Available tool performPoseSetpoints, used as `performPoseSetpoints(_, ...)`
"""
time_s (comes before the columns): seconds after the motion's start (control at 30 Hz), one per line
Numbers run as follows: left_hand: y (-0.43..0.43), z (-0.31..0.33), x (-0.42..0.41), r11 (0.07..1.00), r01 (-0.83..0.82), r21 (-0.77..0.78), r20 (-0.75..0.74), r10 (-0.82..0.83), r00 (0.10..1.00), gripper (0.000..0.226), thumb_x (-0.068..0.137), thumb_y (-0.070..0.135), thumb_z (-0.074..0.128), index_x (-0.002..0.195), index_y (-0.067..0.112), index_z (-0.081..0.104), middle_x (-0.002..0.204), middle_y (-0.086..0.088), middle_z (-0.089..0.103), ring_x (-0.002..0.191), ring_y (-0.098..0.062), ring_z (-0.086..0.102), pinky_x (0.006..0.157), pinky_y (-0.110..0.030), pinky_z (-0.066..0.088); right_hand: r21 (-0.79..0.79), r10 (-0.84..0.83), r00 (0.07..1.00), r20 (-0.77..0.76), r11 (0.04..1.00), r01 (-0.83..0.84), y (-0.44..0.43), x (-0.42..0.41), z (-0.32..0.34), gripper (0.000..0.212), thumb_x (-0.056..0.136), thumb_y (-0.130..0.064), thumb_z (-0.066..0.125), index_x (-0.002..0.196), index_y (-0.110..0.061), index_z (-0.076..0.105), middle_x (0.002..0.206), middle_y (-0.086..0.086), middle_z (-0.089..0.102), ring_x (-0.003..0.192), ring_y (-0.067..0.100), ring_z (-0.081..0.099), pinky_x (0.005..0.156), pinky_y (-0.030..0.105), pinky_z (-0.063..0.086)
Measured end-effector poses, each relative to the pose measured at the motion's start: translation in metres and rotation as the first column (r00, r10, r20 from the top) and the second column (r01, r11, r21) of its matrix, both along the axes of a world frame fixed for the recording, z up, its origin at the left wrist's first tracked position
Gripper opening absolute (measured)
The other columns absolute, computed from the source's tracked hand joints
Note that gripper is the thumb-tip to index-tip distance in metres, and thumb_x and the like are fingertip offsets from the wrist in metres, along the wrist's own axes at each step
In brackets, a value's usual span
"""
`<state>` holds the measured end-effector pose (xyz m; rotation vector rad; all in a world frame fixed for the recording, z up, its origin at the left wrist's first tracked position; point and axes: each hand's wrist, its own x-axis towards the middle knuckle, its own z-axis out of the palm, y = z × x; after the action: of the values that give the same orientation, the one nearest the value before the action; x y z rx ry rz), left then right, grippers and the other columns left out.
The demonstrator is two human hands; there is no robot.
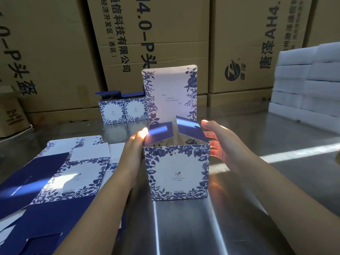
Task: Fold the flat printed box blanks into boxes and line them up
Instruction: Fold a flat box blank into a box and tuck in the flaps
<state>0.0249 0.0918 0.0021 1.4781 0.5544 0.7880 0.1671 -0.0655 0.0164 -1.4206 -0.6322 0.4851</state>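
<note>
Standing between the two hands on the shiny grey metal surface, the blue-and-white floral cardboard box is upright, with its top not yet closed. The left hand lies flat against the box's left wall, fingers straight, with a fingertip at the dark blue left dust flap. The right hand is spread and relaxed at the opposite wall. Its fingers meet the edge of the dark blue right dust flap, and neither hand clasps anything. Both flaps lean inward only partway, and the tall floral lid panel rises beyond the fingertips.

The main risk, as I judge it, is uneven pressure. If one hand pushes harder, the light empty box could skid on the slick metal or skew out of square. A flap pressed down too far may drop inside the box, and the lid would then have nothing to close onto. If the lid comes down before both flaps are level, its tuck edge may catch on one and crease the print. A careless shove forward could also knock the two finished floral boxes standing well beyond the left hand.

The pile of flat printed box blanks lies just left of the left forearm, close enough for an elbow to drag the top sheet.
</note>
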Motion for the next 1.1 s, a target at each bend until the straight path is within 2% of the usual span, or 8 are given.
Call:
performPoseSetpoints(0.1, 0.005, -0.002, 0.001, 0.992, 0.085, -0.098, 0.01, -0.084, 0.996, 0.065, 0.066, 0.062, 0.058, 0.114, 0.018, 0.064, 0.117, -0.015, 0.064, 0.113, -0.038, 0.057, 0.105, -0.053, 0.039, -0.001, 0.007, 1.0, 0.014, 1.0, -0.007, 0.001, -0.001, -0.003, 0.029, 0.086, -0.041, 0.059, 0.106, -0.02, 0.063, 0.099, 0.0, 0.069, 0.087, 0.018, 0.061, 0.071, 0.029, 0.05)
performPoseSetpoints(0.27, 0.008, -0.004, -0.001, 0.98, 0.185, -0.079, 0.048, -0.181, 0.982, 0.038, 0.069, 0.053, 0.063, 0.09, 0.023, 0.072, 0.098, -0.015, 0.065, 0.091, -0.031, 0.062, 0.094, -0.045, 0.046, 0.012, 0.005, 1.0, 0.005, 1.0, -0.005, 0.001, -0.001, -0.002, 0.027, 0.088, -0.035, 0.058, 0.11, -0.021, 0.065, 0.111, 0.001, 0.069, 0.107, 0.019, 0.059, 0.08, 0.033, 0.045)
performPoseSetpoints(0.4, 0.007, -0.001, 0.002, 0.985, 0.172, -0.02, 0.085, -0.17, 0.982, 0.04, 0.068, 0.039, 0.058, 0.104, 0.028, 0.07, 0.102, 0.0, 0.071, 0.107, -0.022, 0.064, 0.1, -0.041, 0.044, 0.038, 0.072, 0.997, -0.028, 0.997, -0.071, 0.0, -0.002, 0.0, 0.02, 0.091, -0.033, 0.052, 0.108, -0.031, 0.063, 0.099, -0.013, 0.068, 0.096, 0.004, 0.06, 0.076, 0.027, 0.04)
performPoseSetpoints(0.53, 0.009, 0.0, 0.003, 0.985, 0.152, 0.082, 0.103, -0.16, 0.982, 0.051, 0.064, 0.029, 0.053, 0.112, 0.04, 0.066, 0.09, 0.014, 0.068, 0.088, 0.006, 0.065, 0.073, -0.016, 0.051, 0.032, 0.089, 0.996, -0.02, 0.996, -0.088, -0.004, -0.004, 0.001, 0.029, 0.093, -0.031, 0.048, 0.118, -0.04, 0.057, 0.087, -0.028, 0.061, 0.07, -0.015, 0.058, 0.068, 0.021, 0.034)
performPoseSetpoints(0.7, 0.01, 0.001, 0.005, 0.987, 0.116, 0.11, 0.148, -0.132, 0.98, 0.051, 0.065, 0.021, 0.05, 0.109, 0.04, 0.067, 0.084, 0.029, 0.069, 0.077, 0.017, 0.061, 0.052, -0.001, 0.043, 0.034, 0.085, 0.996, -0.014, 0.996, -0.084, -0.003, -0.005, 0.003, 0.033, 0.093, -0.029, 0.047, 0.123, -0.035, 0.057, 0.102, -0.017, 0.063, 0.092, -0.003, 0.057, 0.075, 0.026, 0.039)
performPoseSetpoints(0.8, 0.012, 0.001, 0.005, 0.994, 0.073, 0.082, 0.183, -0.087, 0.979, 0.039, 0.075, 0.014, 0.052, 0.099, 0.038, 0.072, 0.078, 0.021, 0.071, 0.073, 0.01, 0.064, 0.052, -0.005, 0.045, 0.041, 0.073, 0.997, -0.029, 0.997, -0.071, -0.002, -0.007, 0.004, 0.026, 0.091, -0.028, 0.05, 0.112, -0.037, 0.062, 0.112, -0.005, 0.065, 0.107, 0.013, 0.06, 0.096, 0.037, 0.043)
performPoseSetpoints(0.93, 0.01, 0.001, 0.004, 0.994, 0.074, 0.075, 0.201, -0.088, 0.976, 0.019, 0.079, 0.021, 0.06, 0.091, 0.031, 0.07, 0.08, 0.016, 0.072, 0.073, 0.007, 0.065, 0.053, -0.007, 0.046, 0.105, 0.04, 0.999, 0.023, 0.994, -0.043, -0.001, -0.007, 0.004, 0.016, 0.087, -0.025, 0.054, 0.089, -0.034, 0.067, 0.086, -0.013, 0.072, 0.08, 0.0, 0.067, 0.076, 0.03, 0.043)
performPoseSetpoints(1.1, 0.009, -0.001, 0.004, 0.989, 0.058, 0.138, 0.176, -0.082, 0.981, 0.025, 0.069, 0.032, 0.051, 0.086, 0.032, 0.069, 0.075, 0.018, 0.07, 0.068, 0.005, 0.063, 0.054, -0.008, 0.045, 0.123, 0.025, 0.998, 0.054, 0.992, -0.031, -0.001, -0.005, 0.003, 0.015, 0.07, -0.034, 0.056, 0.07, -0.039, 0.071, 0.071, -0.018, 0.068, 0.07, 0.001, 0.064, 0.076, 0.031, 0.041)
